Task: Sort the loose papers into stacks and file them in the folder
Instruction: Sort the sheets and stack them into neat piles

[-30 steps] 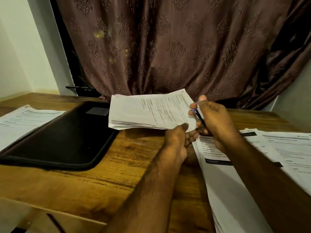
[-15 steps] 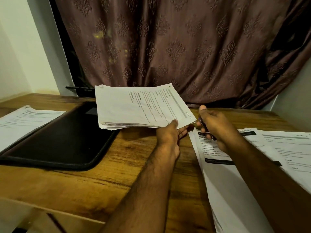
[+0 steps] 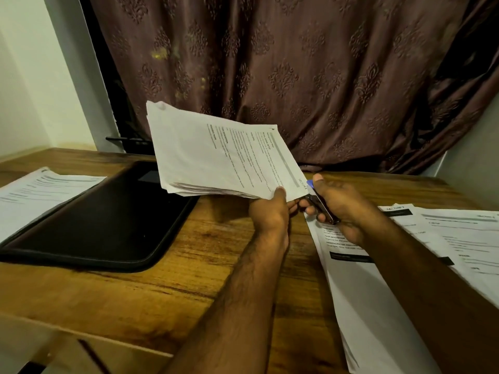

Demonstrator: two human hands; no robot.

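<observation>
step: left hand (image 3: 268, 211) is pinching a sheaf of papers (image 3: 221, 155) up over the worktop (image 3: 216, 252) | right hand (image 3: 340, 209) is gripping a stapler (image 3: 321, 209) at its corner | next, I'd guess: stapling, then filing in the black folder (image 3: 102, 211) lying just left

Print on the held paper stack (image 3: 216, 155) is too small to read. The right hand (image 3: 343, 209) hides most of the stapler (image 3: 321, 209). The right-side sheets (image 3: 378, 306) are cropped by the frame edges
</observation>
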